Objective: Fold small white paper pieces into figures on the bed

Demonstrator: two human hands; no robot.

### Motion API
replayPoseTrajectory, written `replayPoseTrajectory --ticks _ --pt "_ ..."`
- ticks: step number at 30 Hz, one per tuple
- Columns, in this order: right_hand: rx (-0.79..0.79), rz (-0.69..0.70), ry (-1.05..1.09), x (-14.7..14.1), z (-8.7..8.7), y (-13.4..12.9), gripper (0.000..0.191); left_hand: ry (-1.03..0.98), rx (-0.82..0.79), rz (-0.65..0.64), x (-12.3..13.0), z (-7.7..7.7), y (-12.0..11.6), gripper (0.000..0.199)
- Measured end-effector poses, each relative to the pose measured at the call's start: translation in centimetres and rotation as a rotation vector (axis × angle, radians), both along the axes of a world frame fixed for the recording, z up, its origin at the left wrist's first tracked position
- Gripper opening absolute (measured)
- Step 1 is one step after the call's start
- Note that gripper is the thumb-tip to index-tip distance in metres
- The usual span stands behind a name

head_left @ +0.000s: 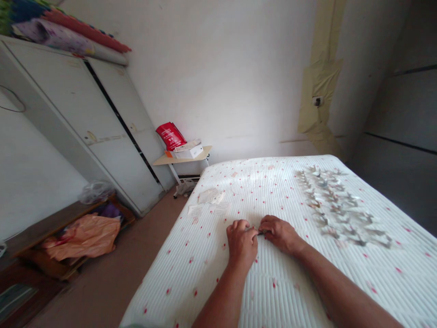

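Observation:
Both hands meet over the middle of the bed and pinch a small, dark-looking piece of folded paper (260,233) between their fingertips. My left hand (241,241) grips its left end with curled fingers. On the other side, my right hand (280,234) closes on the right end; fingers cover most of the paper, so its shape is hard to make out. Rows of small folded paper figures (336,205), pointed like birds, stand to the right of my hands. Printed paper pieces (210,202) lie flat on the left, beyond my left hand.
The white ribbed bedspread (191,282) has red dots. A small table (186,158) with a red bag (170,135) and white box (191,150) stands past the bed's far left corner. A grey cabinet (78,105) and a wooden bench (30,232) with an orange plastic bag (85,237) are left.

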State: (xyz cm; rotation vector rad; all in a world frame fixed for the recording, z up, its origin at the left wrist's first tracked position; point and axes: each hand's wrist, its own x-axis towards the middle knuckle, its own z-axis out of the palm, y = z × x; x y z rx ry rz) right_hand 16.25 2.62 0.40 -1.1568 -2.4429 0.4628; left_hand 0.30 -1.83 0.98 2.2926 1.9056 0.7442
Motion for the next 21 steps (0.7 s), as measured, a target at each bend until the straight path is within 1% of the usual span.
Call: replayPoseTrajectory --ticks 3,6,10,15,21 --pt "-0.001 0.015 0.013 0.07 0.13 -0.05 0.029 0.002 0.000 -0.018 -0.13 0.07 0.09 0.022" --pt "-0.009 -0.002 0.041 0.16 0.20 -0.16 0.025 0.027 -0.022 -0.023 -0.11 0.18 0.05 0.022" --pt "-0.021 0.009 0.052 0.28 0.04 -0.18 0.022 0.040 -0.038 -0.031 -0.14 0.16 -0.12 0.020" --pt "-0.021 0.045 0.044 0.45 -0.10 -0.04 0.022 0.028 -0.006 -0.030 -0.28 -0.04 -0.19 0.016" --pt "-0.024 0.058 0.039 0.53 -0.01 -0.07 0.022 0.038 -0.042 -0.035 -0.21 -0.03 0.04 0.016"
